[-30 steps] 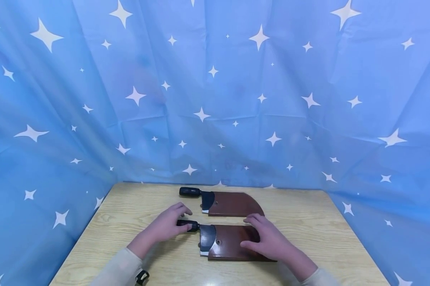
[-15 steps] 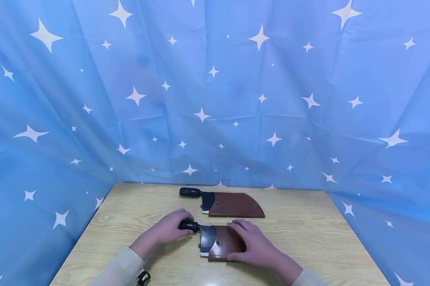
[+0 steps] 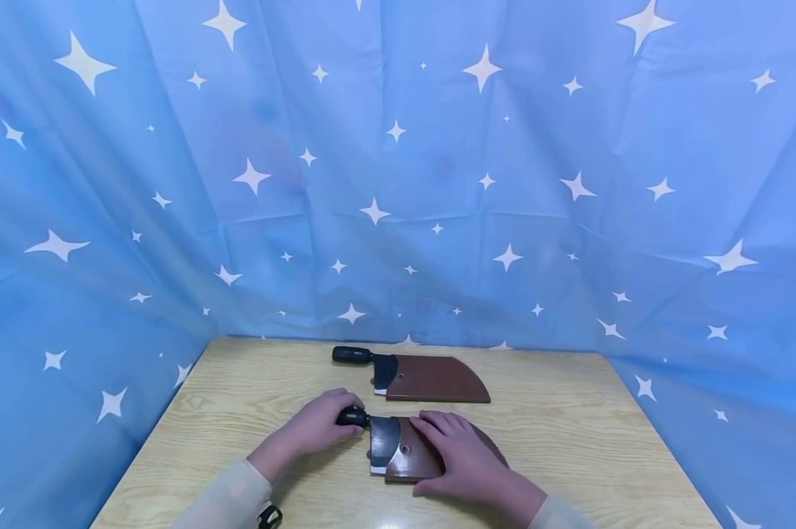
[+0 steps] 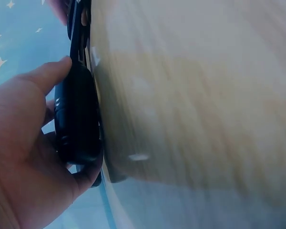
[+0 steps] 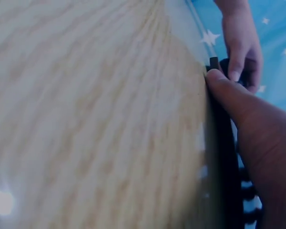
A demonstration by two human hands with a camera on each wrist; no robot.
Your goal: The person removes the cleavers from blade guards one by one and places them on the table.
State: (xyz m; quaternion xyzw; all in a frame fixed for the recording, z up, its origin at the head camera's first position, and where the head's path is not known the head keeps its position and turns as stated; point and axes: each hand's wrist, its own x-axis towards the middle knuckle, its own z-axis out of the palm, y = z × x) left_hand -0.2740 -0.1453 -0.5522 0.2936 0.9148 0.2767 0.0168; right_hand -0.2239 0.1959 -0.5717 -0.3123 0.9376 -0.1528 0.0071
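Note:
Nearest me lies a sheathed cleaver, its black handle to the left and its brown sheath to the right. My left hand grips that handle; in the left wrist view the thumb and fingers lie round the black handle. Across the sheath my right hand holds on, thumb at the near edge and fingertips at the far edge. The right wrist view shows the right thumb along the dark edge of the sheath. The blade is hidden inside, except for a thin bright strip at the sheath's mouth.
Behind it lies a second cleaver in a brown sheath, parallel, handle also to the left. Both are on a wood-grain table. A blue curtain with white stars hangs behind and at the sides.
My left hand has moved in and closed round the near cleaver's handle. My right hand has slid left along the sheath and now grips it. Both cleavers have stayed in place.

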